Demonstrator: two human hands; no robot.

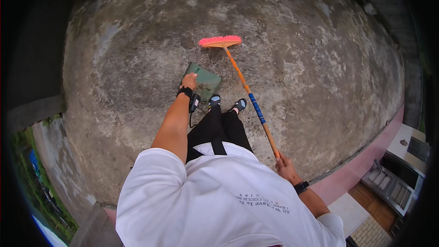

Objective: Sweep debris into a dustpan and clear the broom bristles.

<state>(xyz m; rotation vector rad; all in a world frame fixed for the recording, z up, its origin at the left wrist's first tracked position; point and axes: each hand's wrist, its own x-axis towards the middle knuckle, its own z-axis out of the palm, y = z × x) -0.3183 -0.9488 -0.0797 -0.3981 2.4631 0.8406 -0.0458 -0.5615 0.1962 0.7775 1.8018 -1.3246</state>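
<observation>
Head view: we look down on our own white shirt, low in the frame
Right hand [286,167]: lower right, our fingers wrapped fully round the end of the broom handle [250,99]
Left hand [189,81]: centre, arm stretched down, fingers closed on the near edge of the green dustpan [205,80]
Shoes [227,104]: just below the dustpan, between pan and handle
Handle axis: runs from our right hand up and left across the frame
Pink broom head [220,41]: farthest, on the concrete floor [137,55], just above and right of the dustpan, apart from it; our left hand is the nearer one
</observation>
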